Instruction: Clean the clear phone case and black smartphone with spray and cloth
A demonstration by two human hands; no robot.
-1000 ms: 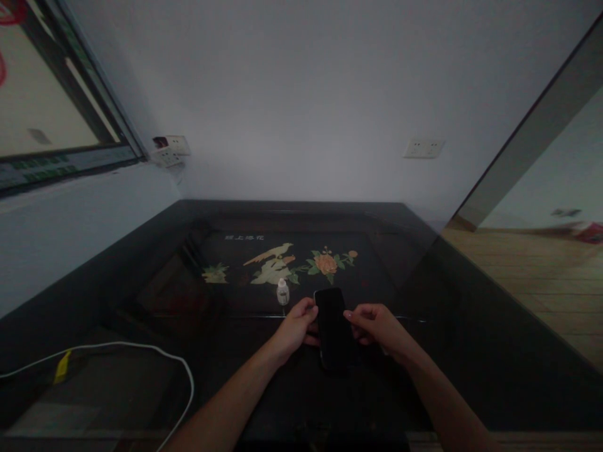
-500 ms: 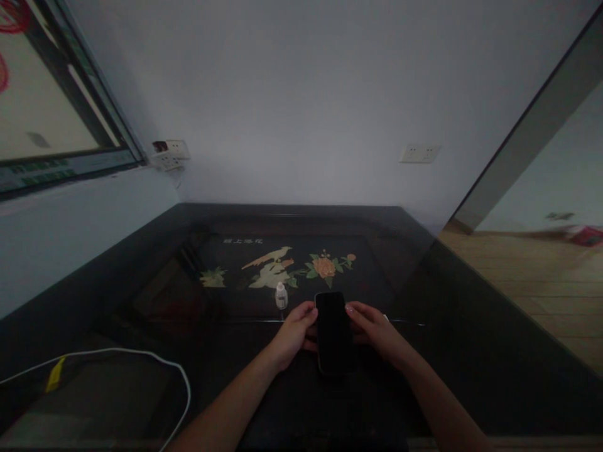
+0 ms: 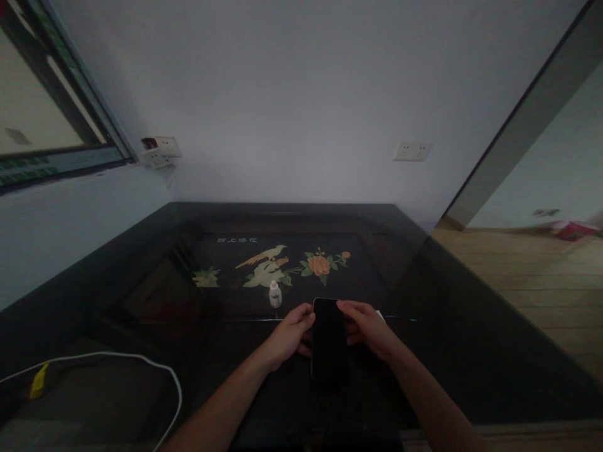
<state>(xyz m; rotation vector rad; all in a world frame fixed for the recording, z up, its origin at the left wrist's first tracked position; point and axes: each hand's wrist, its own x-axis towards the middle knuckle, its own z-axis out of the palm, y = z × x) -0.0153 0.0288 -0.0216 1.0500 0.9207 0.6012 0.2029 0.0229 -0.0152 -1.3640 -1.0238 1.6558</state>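
Note:
A black smartphone (image 3: 329, 342) with a dark screen is held between my two hands, low in the middle of the view. My left hand (image 3: 291, 331) grips its left edge, thumb near the upper corner and fingers partly behind it. At the upper right corner my right hand (image 3: 370, 326) pinches the phone, its other fingers partly hidden behind. A small white bottle (image 3: 275, 294) stands upright on the glossy dark table (image 3: 461, 370), just beyond my left hand. Part of a small white object (image 3: 380, 316) shows behind my right hand; its kind cannot be made out.
A white cable (image 3: 160, 363) with a yellow tag (image 3: 39, 381) curves over the table's left side. Bird and flower pictures (image 3: 319, 266) decorate the tabletop. Wall sockets (image 3: 413, 151) sit above the far edge, and a window (image 3: 42, 94) is at left. A red object (image 3: 573, 230) lies on the floor.
The view has shifted slightly, so the table and bottle appear a little further left. My right thumb has moved inward over the phone's top right corner. Both hands still hold the phone.

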